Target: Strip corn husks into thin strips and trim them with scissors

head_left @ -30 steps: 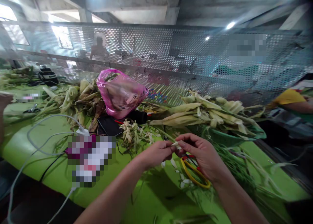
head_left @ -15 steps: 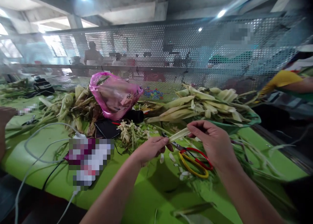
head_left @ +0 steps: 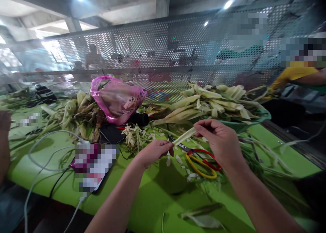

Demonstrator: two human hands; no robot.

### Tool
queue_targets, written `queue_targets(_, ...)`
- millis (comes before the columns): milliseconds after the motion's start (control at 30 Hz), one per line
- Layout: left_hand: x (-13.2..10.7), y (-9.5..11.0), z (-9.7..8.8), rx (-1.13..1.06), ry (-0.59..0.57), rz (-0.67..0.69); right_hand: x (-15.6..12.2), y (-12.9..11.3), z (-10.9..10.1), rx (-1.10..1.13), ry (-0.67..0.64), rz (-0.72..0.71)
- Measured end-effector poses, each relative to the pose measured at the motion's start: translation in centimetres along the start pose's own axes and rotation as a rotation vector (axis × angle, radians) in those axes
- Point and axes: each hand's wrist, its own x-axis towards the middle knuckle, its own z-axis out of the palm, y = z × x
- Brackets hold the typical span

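A narrow, pale strip of corn husk point(head_left: 183, 136) is stretched between my two hands above the green table point(head_left: 152, 195). My left hand point(head_left: 156, 151) pinches its lower left end between thumb and fingers. At the upper right end, my right hand point(head_left: 219, 138) grips it with thumb and forefinger, the other fingers curled. Scissors point(head_left: 202, 163) with one red and one yellow handle loop lie on the table just beneath, partly behind my right hand. Small pale scraps point(head_left: 192, 175) are scattered around them.
A heap of corn husks point(head_left: 211, 104) fills a green basin point(head_left: 263, 117). Left of it stand a pink plastic bag point(head_left: 114, 100) and more husks point(head_left: 81, 111). A phone point(head_left: 102, 165) with white cables lies at left. Behind runs a perforated metal screen point(head_left: 152, 46). Another person's yellow sleeve point(head_left: 292, 75) shows at right.
My hands have drawn slightly apart, and more of the husk strip shows between them. The camera view has shifted a little. The scissors lie in the same spot.
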Motion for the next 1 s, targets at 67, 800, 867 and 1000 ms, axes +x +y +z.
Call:
queue_targets(67, 0.3, -0.3, 0.3, 0.107, 0.071, 0.074, 0.1, 0.1, -0.1, 0.004, 0.014, 0.009)
queue_targets(800, 1.0, -0.3, 1.6, -0.029, 0.149, 0.171, 2.1, 3.0, 0.3, 0.213, 0.29, 0.183)
queue_targets(867, 1.0, 0.1, 1.5, -0.132, 0.187, 0.193, 2.1, 2.8, 0.3, 0.223, 0.304, 0.173)
queue_targets(1000, 0.7, 0.7, 0.7, -0.354, 0.378, 0.188, 2.0, 1.8, -1.2, 0.217, 0.329, 0.036)
